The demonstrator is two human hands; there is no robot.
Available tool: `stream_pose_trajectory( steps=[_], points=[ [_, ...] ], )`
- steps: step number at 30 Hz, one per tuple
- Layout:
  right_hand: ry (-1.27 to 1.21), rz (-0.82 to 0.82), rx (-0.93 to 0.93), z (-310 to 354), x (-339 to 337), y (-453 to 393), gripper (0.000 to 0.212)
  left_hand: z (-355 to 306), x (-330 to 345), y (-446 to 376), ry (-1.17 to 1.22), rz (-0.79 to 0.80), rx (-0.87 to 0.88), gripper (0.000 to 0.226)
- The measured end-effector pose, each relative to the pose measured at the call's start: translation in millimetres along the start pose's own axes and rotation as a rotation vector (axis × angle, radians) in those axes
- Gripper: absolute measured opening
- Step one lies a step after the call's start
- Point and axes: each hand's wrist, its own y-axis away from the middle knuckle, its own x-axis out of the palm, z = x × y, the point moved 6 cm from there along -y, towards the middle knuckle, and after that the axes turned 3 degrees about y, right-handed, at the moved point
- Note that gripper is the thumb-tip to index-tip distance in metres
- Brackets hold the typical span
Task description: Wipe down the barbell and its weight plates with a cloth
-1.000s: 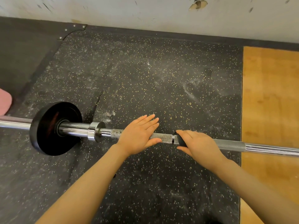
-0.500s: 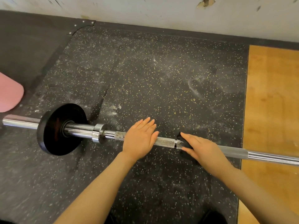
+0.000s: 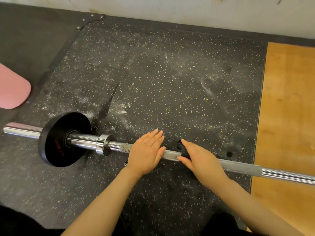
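Black weight plate (image 3: 64,139) bears faint red lettering, unreadable.

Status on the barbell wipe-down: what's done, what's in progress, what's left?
Done: nothing clearly; the knurled steel shaft between the hands looks clean. In hand: right hand presses a black cloth on the shaft; left hand lies flat, steadying it. Left: chalk-speckled knurl by the collar, chrome sleeve, black weight plate.

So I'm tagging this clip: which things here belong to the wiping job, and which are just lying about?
Job:
chrome steel barbell
round black weight plate
dark black cloth under right hand
left hand, flat on bar

Lying about:
rounded pink pad
speckled black rubber mat
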Motion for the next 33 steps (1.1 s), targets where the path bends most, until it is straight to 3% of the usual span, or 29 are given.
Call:
stream_pose_trajectory(
  steps=[3,7,12,24,33],
  points=[
    [0.192,0.004,-0.12,8.0,7.1,9.4,0.064,13.3,-7.8,-0.2,0.019,-0.023,-0.074,0.05],
    [0.181,0.018,-0.17,10.6,12.1,11.9,0.057,27.1,-6.3,3.3,-0.036,0.03,-0.167,0.055],
    [0.222,-0.026,-0.285,36.9,14.6,-2.6,0.05,24.8,-4.1,4.8,-0.034,-0.01,-0.155,0.051],
    [0.293,-0.006,-0.113,-14.6,-2.2,21.3,0.047,28.8,-2.7,3.1,-0.02,-0.009,-0.173,0.053],
    [0.331,-0.04,-0.184,6.5,0.5,8.9,0.05,30.9,-2.7,-1.1,-0.002,-0.021,-0.18,0.054]
  ],
)
